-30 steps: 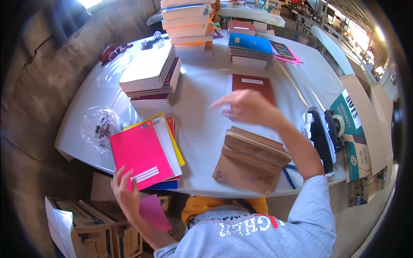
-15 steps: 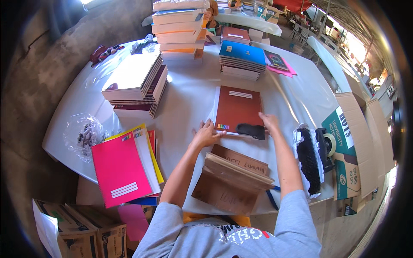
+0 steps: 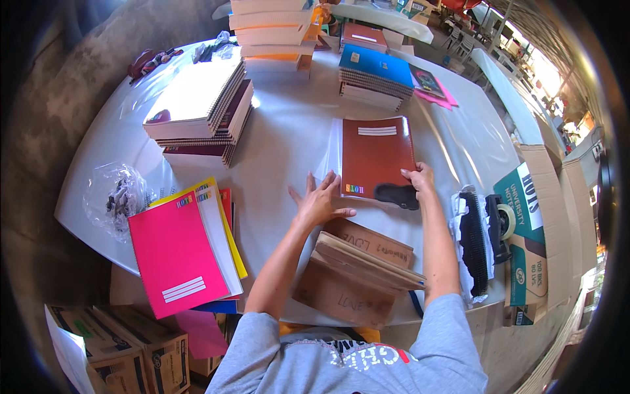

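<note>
A brown spiral notebook [image 3: 378,154] lies in front of me, with clear plastic [image 3: 333,157] showing along its left side. My right hand [image 3: 422,182] grips its lower right edge, the thumb near the cover. A flat black oblong thing [image 3: 396,195] rests on the notebook's lower right corner, next to that hand; its kind I cannot make out. My left hand [image 3: 319,202] is open, fingers spread over the table and the plastic at the notebook's lower left. Just below both hands stands a cut-down cardboard box [image 3: 344,302] with upright cardboard pieces.
Left are a pink notebook [image 3: 174,253] on other notebooks, a clear plastic bag [image 3: 118,200] and stacked spiral notebooks [image 3: 197,108]. Farther back stand a tall book stack [image 3: 272,36] and blue notebooks [image 3: 376,69]. Right are black spiral coils [image 3: 471,246], a tape dispenser [image 3: 502,226] and a carton [image 3: 525,246].
The notebook has shifted slightly right with my right hand on its edge. My left fingers have spread out and moved away from the notebook's cover. The whole view has tilted slightly.
</note>
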